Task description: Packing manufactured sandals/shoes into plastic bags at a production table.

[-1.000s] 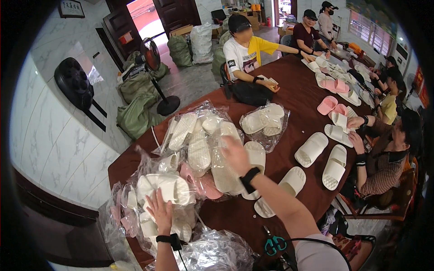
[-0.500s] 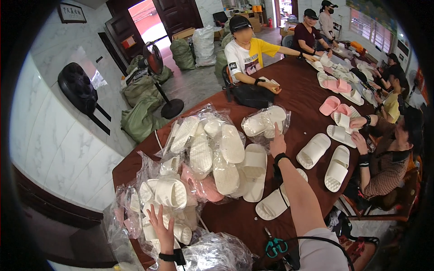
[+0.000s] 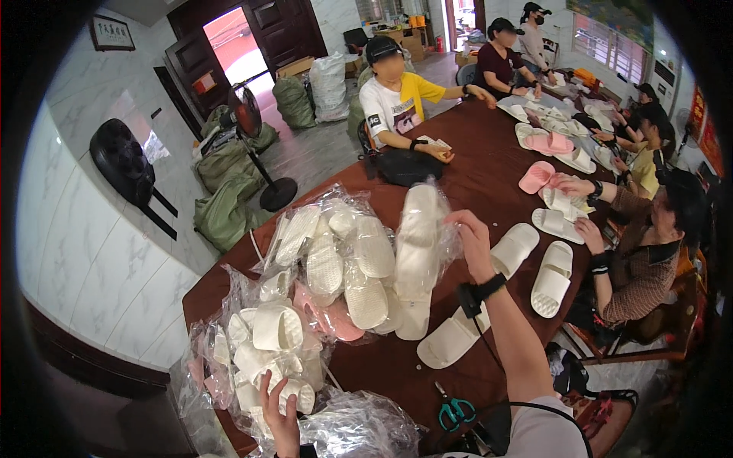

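Right hand [image 3: 472, 238] grips the bagged white slippers [image 3: 418, 243] upright above the tabletop [image 3: 489, 172], left hand [image 3: 279, 412] steadies the bagged slipper pile [image 3: 271, 351] — best lift clear, keeping the plastic taut.

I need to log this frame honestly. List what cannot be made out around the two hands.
- Left hand, head view: wrist cut off by the lower edge; its grip on the bagged slippers is hidden under crumpled plastic.
- Right hand: fingertips hidden behind the raised bag, so the grip is unclear.
- Raised bag: glare on the plastic blurs how many slippers it holds.
- Scissors: too small and dark; blades unclear.
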A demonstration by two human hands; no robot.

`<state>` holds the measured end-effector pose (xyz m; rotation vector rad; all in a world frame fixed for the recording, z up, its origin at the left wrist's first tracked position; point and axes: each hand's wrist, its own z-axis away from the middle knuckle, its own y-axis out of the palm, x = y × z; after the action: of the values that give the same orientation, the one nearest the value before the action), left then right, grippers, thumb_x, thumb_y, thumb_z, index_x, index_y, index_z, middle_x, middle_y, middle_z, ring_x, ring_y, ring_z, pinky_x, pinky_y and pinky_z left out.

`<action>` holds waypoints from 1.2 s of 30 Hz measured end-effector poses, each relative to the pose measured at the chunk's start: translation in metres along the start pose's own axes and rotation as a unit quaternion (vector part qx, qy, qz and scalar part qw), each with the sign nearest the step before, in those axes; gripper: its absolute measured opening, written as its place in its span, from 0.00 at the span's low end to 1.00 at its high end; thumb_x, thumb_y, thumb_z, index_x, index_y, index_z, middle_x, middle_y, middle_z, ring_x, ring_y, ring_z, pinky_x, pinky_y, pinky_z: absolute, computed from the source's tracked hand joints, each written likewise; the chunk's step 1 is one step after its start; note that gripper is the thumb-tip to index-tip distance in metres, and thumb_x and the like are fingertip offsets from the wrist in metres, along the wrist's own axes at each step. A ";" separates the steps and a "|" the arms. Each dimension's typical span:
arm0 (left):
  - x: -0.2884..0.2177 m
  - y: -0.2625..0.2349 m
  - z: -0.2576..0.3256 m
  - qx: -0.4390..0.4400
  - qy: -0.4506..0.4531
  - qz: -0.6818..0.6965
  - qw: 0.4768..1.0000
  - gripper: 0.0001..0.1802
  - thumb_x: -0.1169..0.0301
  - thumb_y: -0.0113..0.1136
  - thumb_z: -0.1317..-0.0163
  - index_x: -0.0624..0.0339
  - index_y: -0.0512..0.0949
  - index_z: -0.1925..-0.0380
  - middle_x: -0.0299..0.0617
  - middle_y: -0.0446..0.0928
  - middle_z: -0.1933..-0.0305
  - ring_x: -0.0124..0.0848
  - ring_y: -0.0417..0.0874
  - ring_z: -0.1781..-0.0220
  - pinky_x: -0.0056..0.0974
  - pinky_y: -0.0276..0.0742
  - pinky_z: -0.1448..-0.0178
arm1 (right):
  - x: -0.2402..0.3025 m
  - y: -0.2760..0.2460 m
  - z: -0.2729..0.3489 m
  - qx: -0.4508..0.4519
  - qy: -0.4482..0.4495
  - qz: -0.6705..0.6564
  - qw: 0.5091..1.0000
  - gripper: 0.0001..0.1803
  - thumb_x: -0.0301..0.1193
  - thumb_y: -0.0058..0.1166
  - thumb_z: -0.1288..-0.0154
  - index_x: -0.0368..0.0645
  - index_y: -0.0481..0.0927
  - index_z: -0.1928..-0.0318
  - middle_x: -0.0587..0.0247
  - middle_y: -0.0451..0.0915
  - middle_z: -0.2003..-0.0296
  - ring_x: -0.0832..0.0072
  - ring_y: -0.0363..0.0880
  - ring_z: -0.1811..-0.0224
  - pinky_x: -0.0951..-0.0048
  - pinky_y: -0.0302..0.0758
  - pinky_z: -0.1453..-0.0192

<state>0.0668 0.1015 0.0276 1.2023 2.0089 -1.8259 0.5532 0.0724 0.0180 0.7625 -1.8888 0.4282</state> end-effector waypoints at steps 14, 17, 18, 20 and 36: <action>0.001 -0.020 0.076 0.158 -0.269 0.535 0.785 0.26 0.57 0.56 0.33 0.60 0.67 0.42 0.44 0.76 0.46 0.37 0.80 0.48 0.48 0.84 0.54 | 0.120 0.064 0.168 0.575 0.004 -0.202 0.793 0.08 0.27 0.49 0.33 0.40 0.82 0.63 0.61 0.72 0.58 0.69 0.71 0.55 0.71 0.66 0.49; 0.014 -0.047 0.117 0.143 -0.307 0.474 0.813 0.17 0.71 0.59 0.36 0.58 0.74 0.47 0.40 0.75 0.46 0.31 0.75 0.49 0.40 0.74 0.45 | 0.124 0.085 0.209 0.604 0.026 -0.224 0.765 0.08 0.27 0.49 0.33 0.41 0.82 0.64 0.61 0.72 0.58 0.69 0.70 0.53 0.71 0.66 0.48; 0.034 -0.049 0.134 0.135 -0.313 0.474 0.812 0.17 0.71 0.59 0.36 0.58 0.74 0.47 0.40 0.75 0.46 0.31 0.75 0.49 0.40 0.74 0.45 | 0.129 0.093 0.219 0.618 0.034 -0.233 0.750 0.07 0.27 0.50 0.33 0.41 0.82 0.65 0.61 0.71 0.57 0.69 0.70 0.53 0.71 0.66 0.48; 0.080 -0.050 0.174 0.055 -0.232 0.514 0.824 0.16 0.72 0.61 0.39 0.63 0.74 0.51 0.41 0.77 0.47 0.34 0.80 0.48 0.43 0.84 0.53 | 0.127 0.110 0.233 0.596 -0.037 -0.177 0.782 0.07 0.25 0.50 0.35 0.43 0.82 0.66 0.61 0.73 0.57 0.66 0.71 0.51 0.67 0.67 0.45; 0.125 -0.038 0.223 0.033 -0.168 0.200 0.965 0.09 0.72 0.62 0.40 0.61 0.78 0.59 0.45 0.80 0.54 0.40 0.81 0.49 0.37 0.73 0.46 | 0.081 0.087 0.391 0.235 0.246 0.109 0.934 0.27 0.37 0.53 0.33 0.39 0.67 0.37 0.52 0.73 0.44 0.62 0.71 0.42 0.67 0.66 0.37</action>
<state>-0.1242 -0.0409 -0.0723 1.1235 1.4159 -1.7565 0.2049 -0.1224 -0.0721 0.6680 -1.4080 1.1319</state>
